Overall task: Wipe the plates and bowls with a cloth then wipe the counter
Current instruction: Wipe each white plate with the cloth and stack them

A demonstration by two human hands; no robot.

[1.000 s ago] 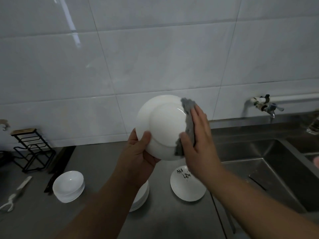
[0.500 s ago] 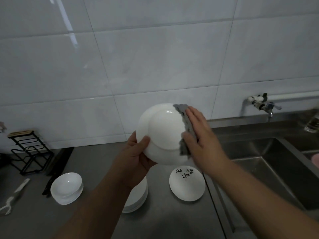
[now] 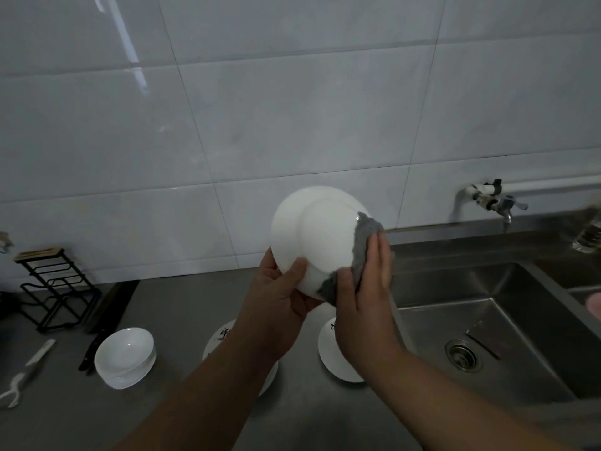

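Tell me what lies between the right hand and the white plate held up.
In the head view, a grey cloth lies there: the right hand presses it flat against the plate, on its underside.

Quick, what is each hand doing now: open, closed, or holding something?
Left hand: holds the white plate by its lower edge.
Right hand: open, flat fingers press the grey cloth on the plate.

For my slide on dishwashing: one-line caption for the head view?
Left hand holds a white plate; right hand presses a grey cloth to its underside.
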